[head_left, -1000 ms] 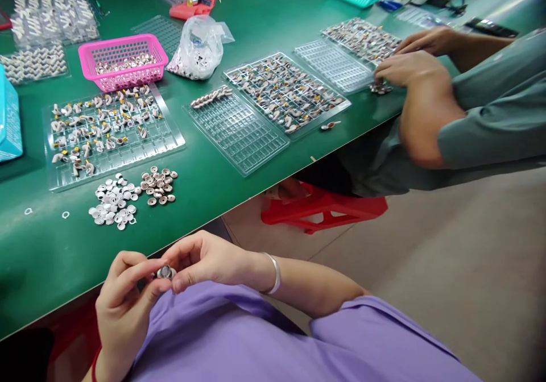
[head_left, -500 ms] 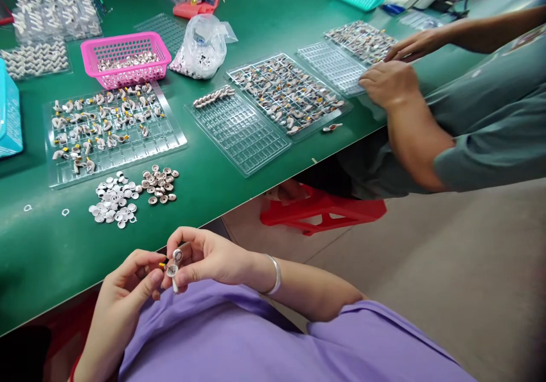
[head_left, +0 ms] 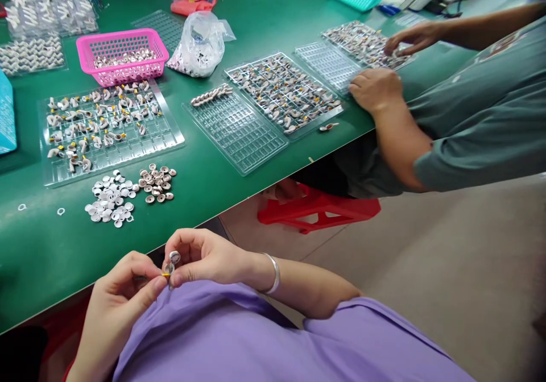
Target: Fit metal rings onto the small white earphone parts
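Observation:
Below the front edge of the green table (head_left: 38,257), over my lap, both my hands pinch one small earbud part (head_left: 171,262) with a round silvery head and a yellow tip. My left hand (head_left: 123,294) grips it from the left with closed fingers. My right hand (head_left: 200,255), a silver bangle on its wrist, holds its head between thumb and forefinger. On the table just above lie a pile of white round caps (head_left: 108,203) and a pile of brownish caps (head_left: 157,182). Behind them is a clear tray (head_left: 106,126) partly filled with similar parts.
A co-worker in a green shirt sits at the right, one hand (head_left: 375,86) on a clear tray, the other hand (head_left: 409,35) on a filled tray. A pink basket (head_left: 121,55), a plastic bag (head_left: 200,44), an empty tray (head_left: 239,129) and a red stool (head_left: 319,206) are also in view.
My hands have turned the earbud part from flat to upright and drawn it slightly lower. The co-worker's hands have moved left along the trays.

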`<state>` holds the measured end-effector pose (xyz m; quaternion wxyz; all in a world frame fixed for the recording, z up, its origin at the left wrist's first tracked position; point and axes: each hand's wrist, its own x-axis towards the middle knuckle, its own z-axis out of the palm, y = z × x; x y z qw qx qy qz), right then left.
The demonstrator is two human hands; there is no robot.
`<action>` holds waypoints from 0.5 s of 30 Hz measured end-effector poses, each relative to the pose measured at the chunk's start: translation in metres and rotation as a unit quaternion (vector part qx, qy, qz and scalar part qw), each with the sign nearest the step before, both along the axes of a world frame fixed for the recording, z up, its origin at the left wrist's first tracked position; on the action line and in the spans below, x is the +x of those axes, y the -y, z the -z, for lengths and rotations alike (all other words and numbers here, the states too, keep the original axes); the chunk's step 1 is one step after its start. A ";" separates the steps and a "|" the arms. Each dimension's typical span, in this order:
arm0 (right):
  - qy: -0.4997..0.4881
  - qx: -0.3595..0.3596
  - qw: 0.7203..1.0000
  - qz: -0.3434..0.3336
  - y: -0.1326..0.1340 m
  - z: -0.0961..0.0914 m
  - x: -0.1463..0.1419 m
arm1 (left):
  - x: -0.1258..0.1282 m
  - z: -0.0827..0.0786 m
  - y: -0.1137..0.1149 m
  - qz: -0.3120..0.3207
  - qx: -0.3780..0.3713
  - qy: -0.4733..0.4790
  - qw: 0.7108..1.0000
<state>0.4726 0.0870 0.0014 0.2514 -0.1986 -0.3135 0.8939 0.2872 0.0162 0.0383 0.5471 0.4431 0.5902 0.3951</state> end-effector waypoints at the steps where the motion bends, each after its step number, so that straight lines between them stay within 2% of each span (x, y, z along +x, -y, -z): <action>1: 0.003 -0.001 1.000 0.002 0.000 0.000 0.001 | 0.001 -0.002 -0.001 0.004 -0.003 -0.007 1.000; 4: 0.018 0.001 1.000 0.000 0.000 -0.001 0.001 | 0.001 -0.004 -0.004 0.010 -0.022 0.001 1.000; 9: 0.025 0.017 0.999 0.017 0.000 -0.003 0.002 | 0.002 0.002 -0.008 0.012 -0.071 0.086 0.994; 15: 0.041 0.118 0.991 0.044 0.001 -0.001 0.006 | 0.005 0.003 -0.009 0.011 -0.079 0.093 0.992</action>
